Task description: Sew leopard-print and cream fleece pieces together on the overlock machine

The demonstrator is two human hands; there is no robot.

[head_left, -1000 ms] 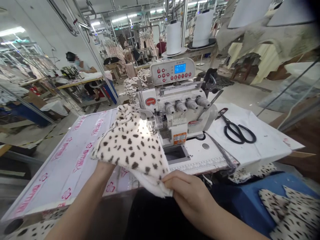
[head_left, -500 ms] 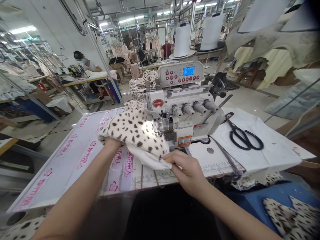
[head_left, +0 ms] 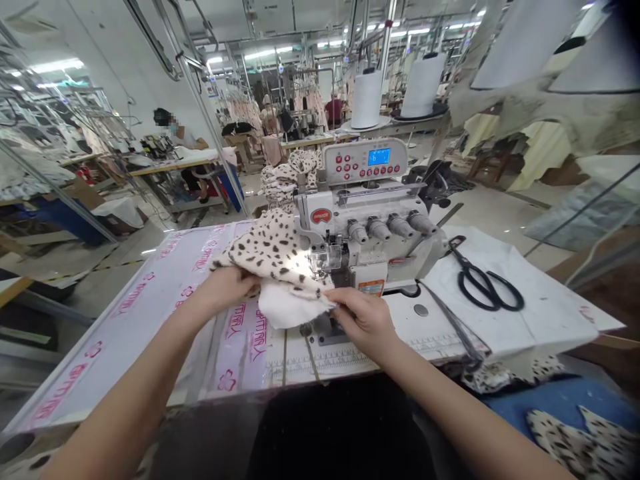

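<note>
Step in hand, as judged: guiding cream plush fabric with dark spots [head_left: 273,247] at the white overlock sewing machine with a red oval badge [head_left: 345,213]. Fabric is at centre frame, bunched over the white surface with pink-printed plastic film [head_left: 195,313], its right edge running up to the lit needle area. Exact contact under the foot: too small to tell.

Right hand [head_left: 363,317]: thumb and fingers pinch the fabric's near right corner, just below the needle area. Left hand [head_left: 233,287]: at the fabric's left side, fingers tucked under the spotted fold; tips hidden, can't tell if they pinch or only support.

Next move probably calls for keeping the edge layers flush and the short remaining edge in line with the needle, right fingers clear of it, left hand carrying the bulk.

Versus a second ago: right hand and corner now sit closer to the needle area; less spotted face shows, more white backing hangs below the fold. Left hand, then mostly under the cloth, is more exposed. Black-handled scissors [head_left: 487,287] remain right of the machine, untouched.
</note>
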